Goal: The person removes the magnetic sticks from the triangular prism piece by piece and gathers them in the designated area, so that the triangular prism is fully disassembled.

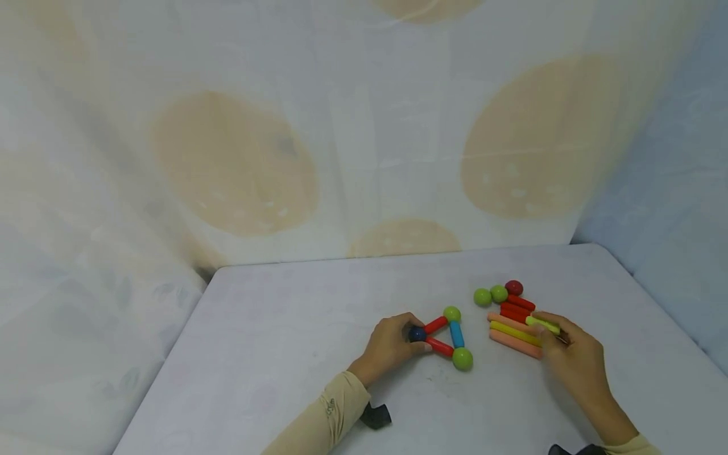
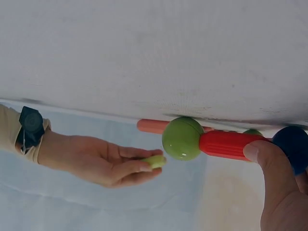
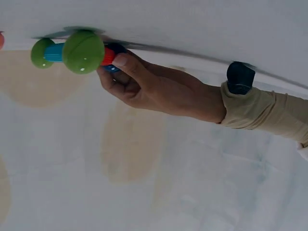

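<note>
A white table (image 1: 284,354) stands against pale draped cloth (image 1: 239,164) with tan ovals. On it, toward the near right, lies a triangle (image 1: 446,336) of two red rods and one blue rod, joined at the corners by two green balls and one dark blue ball (image 1: 417,333). Just right of the triangle lies a pile of loose rods (image 1: 514,328), red, peach and yellow, side by side, with two green balls and a dark red ball (image 1: 514,287) touching its far end. The left hand (image 1: 392,346) rests on the table at the triangle's left corner, its fingers and thumb curled round the blue ball; the left wrist view shows the thumb pressed where a red rod meets that ball. The right hand (image 1: 571,357) lies at the right end of the pile and pinches a lime rod (image 1: 543,324) between thumb and fingertips, the rod's free end over the other rods. Dark wrist straps (image 1: 375,415) show at both beige cuffs
</note>
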